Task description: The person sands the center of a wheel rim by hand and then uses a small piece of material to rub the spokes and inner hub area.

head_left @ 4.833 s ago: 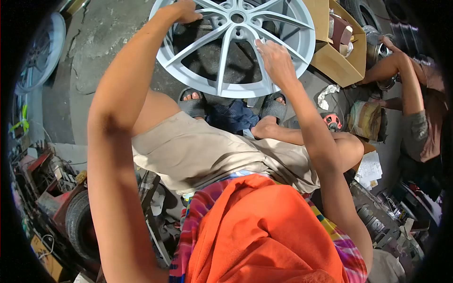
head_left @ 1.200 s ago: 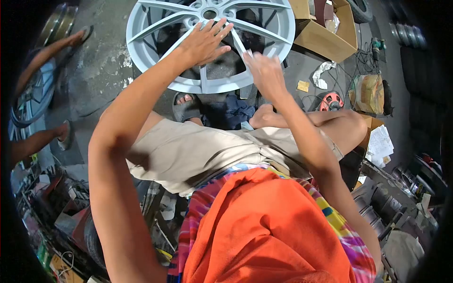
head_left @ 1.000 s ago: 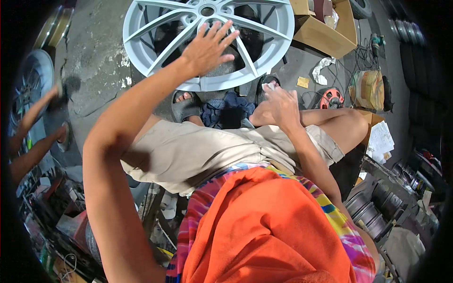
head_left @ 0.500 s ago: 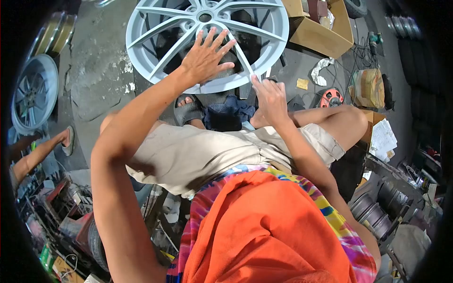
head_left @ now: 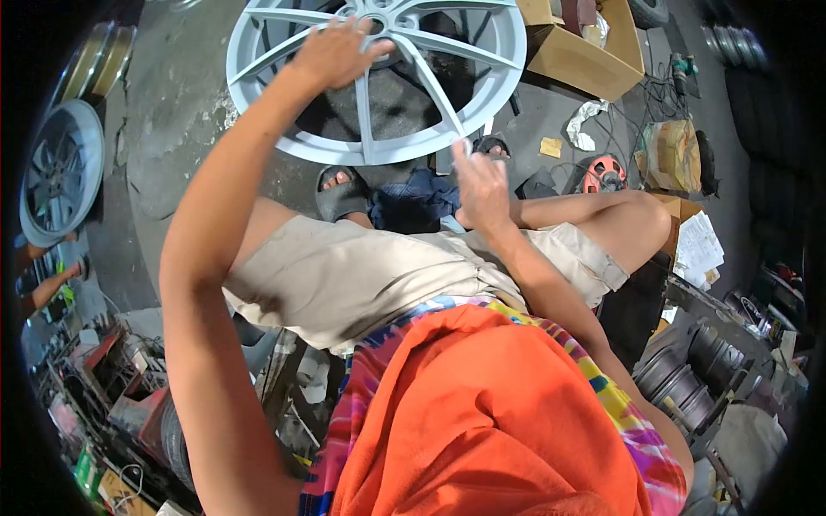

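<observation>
A light grey multi-spoke wheel rim (head_left: 365, 129) stands in front of my legs, its top cut off by the view's edge. My left hand (head_left: 337, 53) lies over the spokes left of the hub hole, fingers stretched out and slightly blurred. My right hand (head_left: 483, 182) is at the lower right edge of the rim, its fingers closed around that edge. Between my feet and below the rim is a dark blue cloth (head_left: 417, 199).
An open cardboard box (head_left: 594, 60) stands at upper right, near crumpled white paper (head_left: 585, 125) and a red-black round tool (head_left: 605, 175). Another wheel rim (head_left: 62, 172) leans at left, near a person's leg (head_left: 53, 288). Metal rims (head_left: 680, 387) lie at lower right.
My left hand has moved up and left across the spokes. The spokes sit at different angles, so the wheel rim appears turned. The other person's leg has shifted left.
</observation>
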A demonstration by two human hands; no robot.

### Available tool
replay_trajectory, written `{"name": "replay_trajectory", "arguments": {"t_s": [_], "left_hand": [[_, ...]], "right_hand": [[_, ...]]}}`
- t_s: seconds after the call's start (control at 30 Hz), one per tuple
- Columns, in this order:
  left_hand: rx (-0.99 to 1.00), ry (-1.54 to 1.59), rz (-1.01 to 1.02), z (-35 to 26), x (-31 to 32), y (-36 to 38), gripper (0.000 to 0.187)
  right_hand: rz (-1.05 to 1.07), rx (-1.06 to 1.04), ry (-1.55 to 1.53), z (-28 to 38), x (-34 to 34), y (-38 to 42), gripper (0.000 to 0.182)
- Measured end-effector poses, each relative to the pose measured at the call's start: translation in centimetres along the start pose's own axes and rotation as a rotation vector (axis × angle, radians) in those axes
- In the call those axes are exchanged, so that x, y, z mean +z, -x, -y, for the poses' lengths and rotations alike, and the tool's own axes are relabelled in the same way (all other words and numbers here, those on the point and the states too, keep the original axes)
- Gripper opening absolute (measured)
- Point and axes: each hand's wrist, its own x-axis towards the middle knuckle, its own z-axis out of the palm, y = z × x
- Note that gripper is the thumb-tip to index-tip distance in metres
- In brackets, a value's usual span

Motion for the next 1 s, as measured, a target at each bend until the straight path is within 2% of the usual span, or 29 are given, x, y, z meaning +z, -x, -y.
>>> {"name": "replay_trajectory", "arguments": {"t_s": [0.03,0.1,0.13,0.23,0.3,0.4,0.47,0.5,0.53,0.6,0.63,0.73,0.8,0.87,1.0], "left_hand": [[-0.010,0.074,0.026,1.4,-1.2,0.1,0.084],[-0.063,0.200,0.058,7.1,0.4,-1.5,0.088],[-0.110,0.180,0.058,8.3,-1.1,-0.9,0.090],[-0.241,0.359,0.117,16.4,-1.4,0.0,0.091],[-0.309,0.442,0.141,18.6,-1.4,1.0,0.092],[-0.377,0.375,0.016,20.7,-1.4,3.7,0.085],[-0.612,0.338,0.244,21.9,-1.0,4.8,0.075],[-0.656,0.456,0.227,22.4,0.3,5.6,0.061],[-0.665,0.457,0.226,22.3,1.3,6.3,0.061],[-0.877,0.980,0.328,21.6,1.8,7.5,0.047],[-0.902,0.949,0.317,18.9,-0.3,8.4,0.037],[-0.915,1.098,0.379,18.8,0.5,9.2,0.035],[-0.937,1.106,0.367,18.3,0.7,9.7,0.034],[-0.933,1.149,0.356,18.2,1.2,10.1,0.032],[-0.927,1.181,0.423,18.4,2.4,10.4,0.033]], "right_hand": [[0.032,-0.037,0.003,0.6,-0.3,0.2,0.057],[0.052,-0.047,-0.010,0.5,-0.7,0.5,0.057],[0.071,-0.060,-0.027,0.3,-0.7,0.7,0.058],[-0.044,0.035,-0.008,-0.2,-1.4,-0.5,0.057],[-0.059,0.048,0.013,-0.5,-0.7,-0.6,0.055],[-0.034,-0.019,-0.026,0.5,-0.4,-1.4,0.050],[-0.023,0.002,0.055,0.4,-1.2,-2.0,0.047],[-0.010,0.041,0.097,0.3,-1.4,-2.6,0.046],[-0.008,0.034,0.093,0.4,-1.8,-3.1,0.046],[0.040,-0.003,0.141,0.2,-2.3,-4.0,0.044],[0.026,-0.042,0.145,-0.2,-2.1,-4.7,0.041],[0.056,-0.081,0.166,-1.0,-1.3,-7.7,0.038],[0.054,-0.118,0.167,-1.2,-0.6,-11.1,0.034],[0.017,-0.258,0.232,-2.0,1.0,-14.9,0.029],[0.056,-0.316,0.211,-2.7,3.5,-21.0,0.024]]}}
